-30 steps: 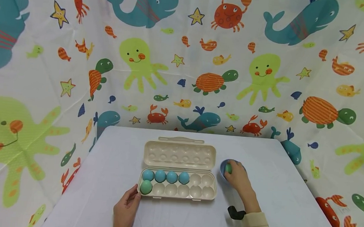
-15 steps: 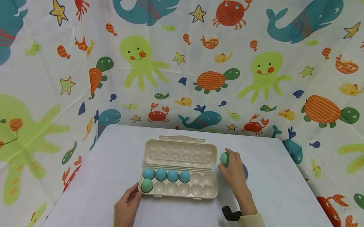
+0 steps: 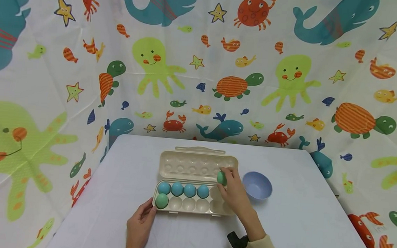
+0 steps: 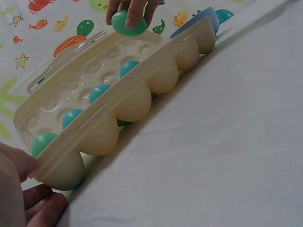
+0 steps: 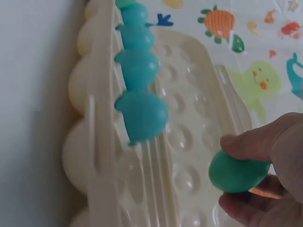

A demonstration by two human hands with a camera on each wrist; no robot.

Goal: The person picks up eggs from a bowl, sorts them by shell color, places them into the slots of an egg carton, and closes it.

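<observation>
A beige egg carton [image 3: 188, 204] lies open on the table, its lid [image 3: 189, 165] folded back. Several blue eggs [image 3: 190, 190] fill the left part of the back row, and one green egg [image 3: 161, 200] sits in the front-left cup. My left hand [image 3: 139, 224] grips the carton's front-left corner, thumb at the rim [image 4: 35, 175] and fingers under the cup in the left wrist view. Above the right side of the carton, my right hand [image 3: 234, 192] holds another green egg [image 5: 239, 172] between thumb and fingers. Its forearm covers some right-hand cups.
To the right of the carton stands a blue bowl [image 3: 257, 186] with nothing visible inside. A white cloth covers the table [image 3: 184, 237]. Behind it and at the sides hangs a curtain [image 3: 174, 77] with sea animals. A black strap [image 3: 237, 240] sticks out at the right wrist.
My right hand has lifted the green egg out of the bowl and carried it left over the carton, uncovering the bowl. My left hand stays at the carton corner.
</observation>
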